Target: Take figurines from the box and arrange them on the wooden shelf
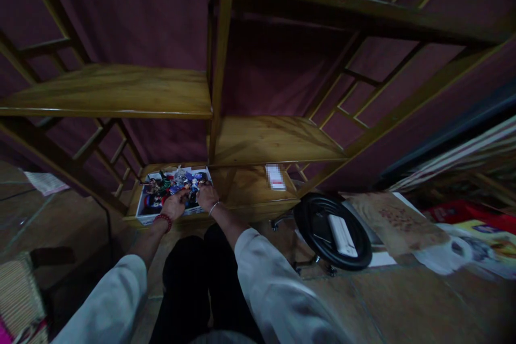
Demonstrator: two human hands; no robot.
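A white-rimmed shallow box (145, 220) stands on the lowest wooden shelf at the left. Several small colourful figures (163, 185), which look like toy figurines in blue, red, green and black, lie crowded inside it. My left hand (174, 207), with a red bead bracelet at the wrist, reaches over the front rim, its fingers curled among the figures. Beside it, my right hand (207, 196), wearing a light bangle, bends its fingers in at the box's right end. Whatever either hand grips is too small and dark to make out.
Wooden shelf boards (108, 88) and a post (221, 75) rise above the box. A white card-like item (275, 177) lies on the low shelf. Right of it stands a round black stool (300, 215) bearing a white box (342, 234). Plastic bags (447, 247) lie on the floor.
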